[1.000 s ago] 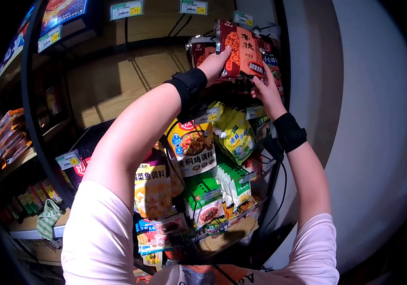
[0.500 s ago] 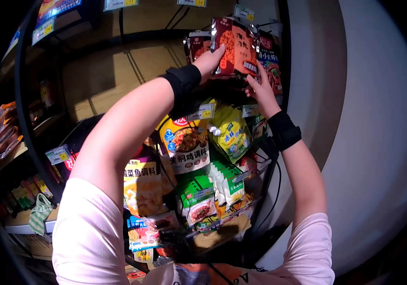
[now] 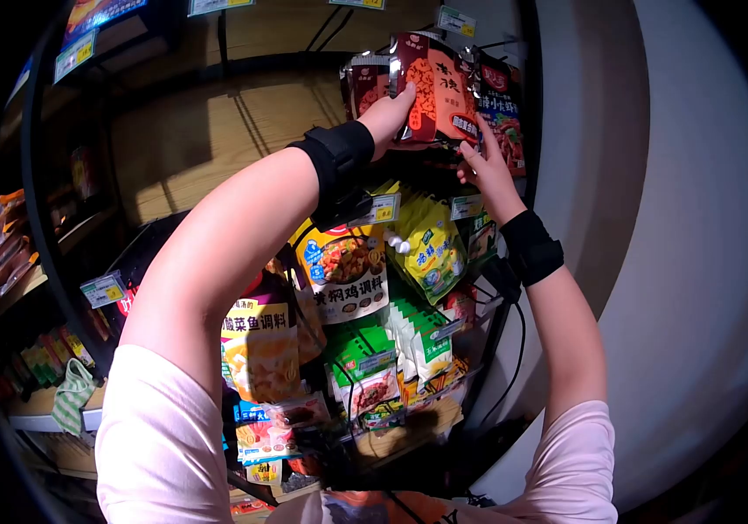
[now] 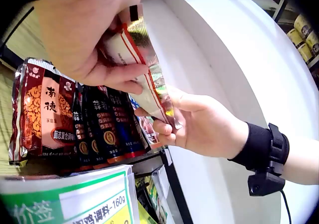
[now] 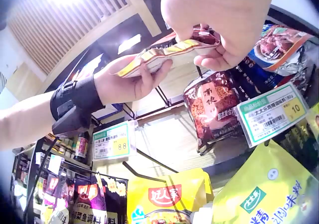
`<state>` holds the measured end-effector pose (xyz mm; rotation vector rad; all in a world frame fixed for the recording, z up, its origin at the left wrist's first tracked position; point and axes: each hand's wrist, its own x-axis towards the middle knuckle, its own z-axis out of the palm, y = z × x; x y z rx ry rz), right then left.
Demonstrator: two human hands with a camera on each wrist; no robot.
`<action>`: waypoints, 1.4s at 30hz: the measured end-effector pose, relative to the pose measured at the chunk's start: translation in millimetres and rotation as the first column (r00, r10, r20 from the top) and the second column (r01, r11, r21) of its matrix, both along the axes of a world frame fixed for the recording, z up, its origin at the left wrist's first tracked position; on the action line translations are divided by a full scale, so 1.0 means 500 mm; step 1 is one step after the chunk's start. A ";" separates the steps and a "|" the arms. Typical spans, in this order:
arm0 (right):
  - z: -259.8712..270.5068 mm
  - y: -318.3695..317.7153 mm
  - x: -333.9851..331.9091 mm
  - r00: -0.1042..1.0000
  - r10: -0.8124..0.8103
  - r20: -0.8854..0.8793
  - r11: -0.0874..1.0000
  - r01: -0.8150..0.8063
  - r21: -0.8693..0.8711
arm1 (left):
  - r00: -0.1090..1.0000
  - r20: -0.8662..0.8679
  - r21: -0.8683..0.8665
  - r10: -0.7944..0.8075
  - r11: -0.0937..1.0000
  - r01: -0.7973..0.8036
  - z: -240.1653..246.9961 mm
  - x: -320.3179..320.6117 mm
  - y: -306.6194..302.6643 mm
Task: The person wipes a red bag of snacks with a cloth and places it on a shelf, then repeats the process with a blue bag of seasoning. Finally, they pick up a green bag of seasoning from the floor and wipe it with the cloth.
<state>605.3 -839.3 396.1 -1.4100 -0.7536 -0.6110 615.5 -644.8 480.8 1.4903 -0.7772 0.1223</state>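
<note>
Both hands hold up a dark red seasoning packet (image 3: 433,92) with an orange panel, high on the rack. My left hand (image 3: 389,122) grips its left side, thumb on the front and fingers curled behind, as the left wrist view shows. At the lower right corner my right hand (image 3: 495,177) pinches the packet between thumb and fingers. A matching dark red packet (image 4: 47,112) hangs behind, left of several dark blue-black packets (image 4: 117,126). In the right wrist view the held packet's pale back and shiny edge (image 5: 172,49) face the camera.
Yellow chicken seasoning pouches (image 3: 345,271) and a yellow-green bag (image 3: 431,249) hang below on hooks. Price tags (image 5: 271,113) jut out from the hook ends. A white wall (image 3: 689,218) stands at the right. A green striped cloth (image 3: 74,395) hangs off the left shelf.
The head view has shifted slightly, and more of the dark packet at the right now shows beside the held one. Both hands keep their hold on the dark red packet.
</note>
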 end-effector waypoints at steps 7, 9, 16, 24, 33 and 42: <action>0.007 0.009 0.014 0.996 -0.063 -0.069 0.993 0.055 -0.108 | 0.989 -0.129 0.042 0.068 0.997 -0.063 0.001 -0.019 0.007; 0.018 0.016 0.071 0.955 -0.297 0.026 0.925 0.294 -0.240 | 0.976 -0.174 0.030 0.131 0.991 -0.128 0.005 0.007 0.007; 0.055 0.137 0.180 0.831 -0.487 0.271 0.709 0.557 -0.433 | 0.811 0.187 0.192 0.554 0.789 -0.583 0.045 0.070 0.009; 0.085 0.176 0.276 0.548 -0.736 0.398 0.393 0.824 -0.408 | -0.031 0.999 -0.040 0.033 0.312 -0.949 0.103 0.037 -0.012; 0.101 0.210 0.357 0.599 -0.742 0.301 0.429 0.769 -0.473 | -0.058 0.985 -0.085 -0.164 -0.162 -0.983 0.087 0.178 -0.011; 0.100 0.200 0.492 0.691 -0.521 0.500 0.418 0.718 -0.556 | 0.510 0.856 0.427 -0.086 -0.441 -0.790 0.104 0.184 0.000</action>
